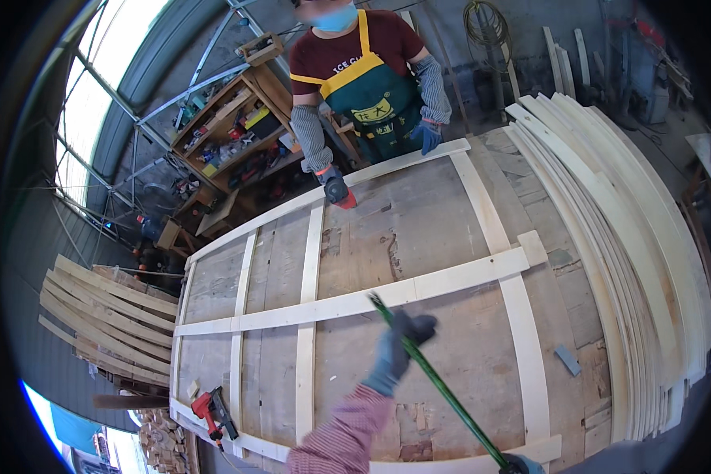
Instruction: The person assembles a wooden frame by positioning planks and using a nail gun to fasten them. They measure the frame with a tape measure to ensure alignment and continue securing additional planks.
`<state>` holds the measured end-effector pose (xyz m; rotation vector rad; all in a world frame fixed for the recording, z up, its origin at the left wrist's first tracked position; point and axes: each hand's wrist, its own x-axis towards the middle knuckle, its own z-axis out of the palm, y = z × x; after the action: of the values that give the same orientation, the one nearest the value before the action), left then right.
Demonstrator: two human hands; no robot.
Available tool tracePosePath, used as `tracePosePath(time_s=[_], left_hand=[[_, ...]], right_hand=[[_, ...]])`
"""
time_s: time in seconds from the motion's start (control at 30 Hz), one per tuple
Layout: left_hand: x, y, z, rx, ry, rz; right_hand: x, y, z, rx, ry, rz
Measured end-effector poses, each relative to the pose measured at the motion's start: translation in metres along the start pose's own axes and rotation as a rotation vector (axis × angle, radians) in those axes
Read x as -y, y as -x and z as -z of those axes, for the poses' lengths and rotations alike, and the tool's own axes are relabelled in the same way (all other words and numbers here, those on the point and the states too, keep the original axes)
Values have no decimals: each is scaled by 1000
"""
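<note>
My left hand (401,341), in a blue-grey glove with dark fingers, is closed around the upper part of a long green bar (442,381). The bar's dark tip sits over the middle slat (403,293) of a pale wooden frame; whether they touch, I cannot tell. At the lower edge my right hand (523,465), gloved and mostly cut off, grips the bar's lower end. The frame of crossing slats lies flat on a large worn wooden worktable (442,347). A small grey-blue block (567,360) rests to the right of the frame.
Across the table a co-worker in a green apron (383,103) holds a red and dark power tool (342,194) at the far rail. A red nail gun (213,414) lies near left. Long slats (608,237) are stacked right, more (103,304) at left. Tool shelves (233,130) stand behind.
</note>
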<state>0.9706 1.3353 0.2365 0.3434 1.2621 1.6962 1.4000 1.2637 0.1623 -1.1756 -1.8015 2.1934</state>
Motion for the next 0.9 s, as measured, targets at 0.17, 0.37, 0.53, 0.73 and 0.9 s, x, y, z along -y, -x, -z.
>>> tracePosePath(time_s=[0.17,0.37,0.53,0.73,0.9], left_hand=[[-80,-37,82,-56,208,-204],[-72,-48,60,45,50,-56],[63,-94,83,75,-552,-2],[135,-82,52,29,-1757,-706],[151,-134,56,60,-1838,-755]], right_hand=[[-109,94,21,-36,174,-66],[-137,166,32,-100,508,16],[-66,119,12,-389,-21,-88],[7,-7,49,-580,-168,-264],[15,-116,76,-596,-183,-275]])
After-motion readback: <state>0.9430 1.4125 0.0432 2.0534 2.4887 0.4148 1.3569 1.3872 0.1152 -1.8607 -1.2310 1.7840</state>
